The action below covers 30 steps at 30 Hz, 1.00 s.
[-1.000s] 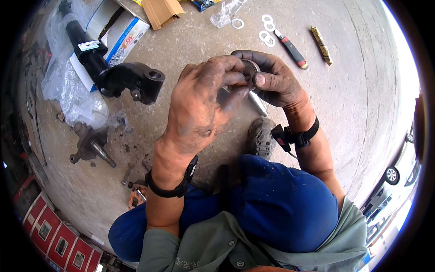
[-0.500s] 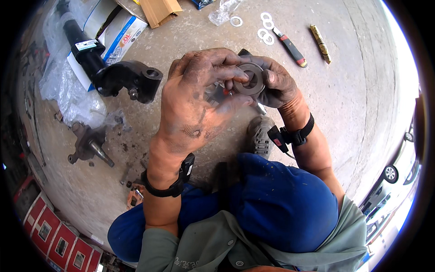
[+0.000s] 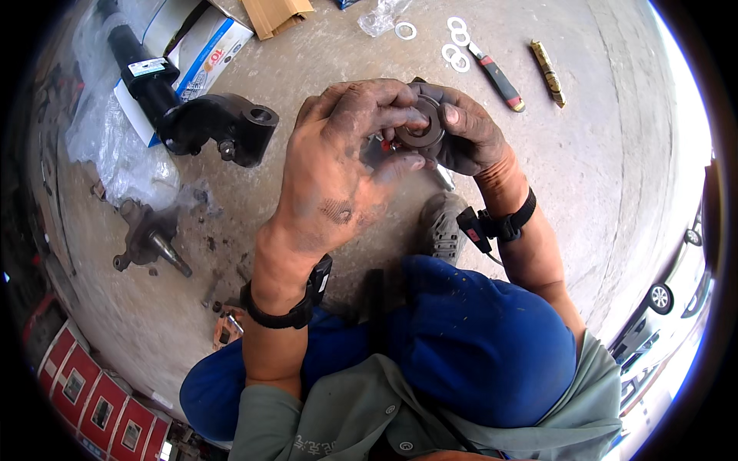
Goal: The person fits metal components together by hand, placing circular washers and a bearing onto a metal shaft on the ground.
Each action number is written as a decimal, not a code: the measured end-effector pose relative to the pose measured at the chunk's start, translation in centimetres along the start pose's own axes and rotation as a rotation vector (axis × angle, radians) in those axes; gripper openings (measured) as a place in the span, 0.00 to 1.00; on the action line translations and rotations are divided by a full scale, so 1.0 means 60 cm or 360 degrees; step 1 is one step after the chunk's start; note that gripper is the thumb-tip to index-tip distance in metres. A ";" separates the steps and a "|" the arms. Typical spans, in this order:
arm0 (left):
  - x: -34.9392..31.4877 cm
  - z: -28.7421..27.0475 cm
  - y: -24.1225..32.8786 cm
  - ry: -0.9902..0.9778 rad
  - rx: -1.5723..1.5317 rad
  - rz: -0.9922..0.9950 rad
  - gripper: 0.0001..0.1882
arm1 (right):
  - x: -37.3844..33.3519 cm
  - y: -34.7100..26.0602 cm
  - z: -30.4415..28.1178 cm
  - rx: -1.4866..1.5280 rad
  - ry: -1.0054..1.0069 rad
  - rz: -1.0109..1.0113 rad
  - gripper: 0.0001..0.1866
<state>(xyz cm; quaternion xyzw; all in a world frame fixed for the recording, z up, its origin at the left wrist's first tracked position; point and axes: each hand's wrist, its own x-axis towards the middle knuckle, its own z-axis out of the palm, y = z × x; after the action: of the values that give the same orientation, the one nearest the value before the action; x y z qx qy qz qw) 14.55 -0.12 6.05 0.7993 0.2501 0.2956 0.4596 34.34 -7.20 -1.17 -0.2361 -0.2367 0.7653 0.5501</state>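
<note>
Both hands, blackened with grease, meet around a thick dark metal ring (image 3: pixel 423 141) held above the floor in front of me. My right hand (image 3: pixel 473 138) grips its right edge, thumb on the near face and fingers curled behind. My left hand (image 3: pixel 334 165) is closed at the ring's left side, with a fingertip at the centre hole and the thumb by the lower rim. Something small and red, with shiny metal, shows below the left fingers; its kind is unclear. Part of the ring is covered by my fingers.
Left lie a black axle part (image 3: pixel 204 127), a box (image 3: pixel 207 65), plastic wrap (image 3: pixel 146 177) and a greasy steering knuckle (image 3: pixel 146 234). Flat white rings (image 3: pixel 458 60), a red-and-black-handled tool (image 3: pixel 500 83) and a gold wrapped stick (image 3: pixel 548 73) lie ahead. My shoe (image 3: pixel 443 227) stands below my hands.
The ring has turned slightly between my hands. My left hand has shifted a little to the right, its fingertip still at the ring's hole. The right hand keeps its grip.
</note>
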 end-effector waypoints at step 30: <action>-0.189 0.086 -0.174 -0.0148 0.0267 -0.1294 0.31 | 0.137 -0.035 -0.030 -0.2539 -0.0487 0.0826 0.26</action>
<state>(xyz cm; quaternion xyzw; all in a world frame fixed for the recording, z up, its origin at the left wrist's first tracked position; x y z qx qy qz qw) 8.89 -6.06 -8.03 0.6827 0.5474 0.0323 0.4829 34.67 1.40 -2.11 -0.4938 -0.7150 0.4948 -0.0118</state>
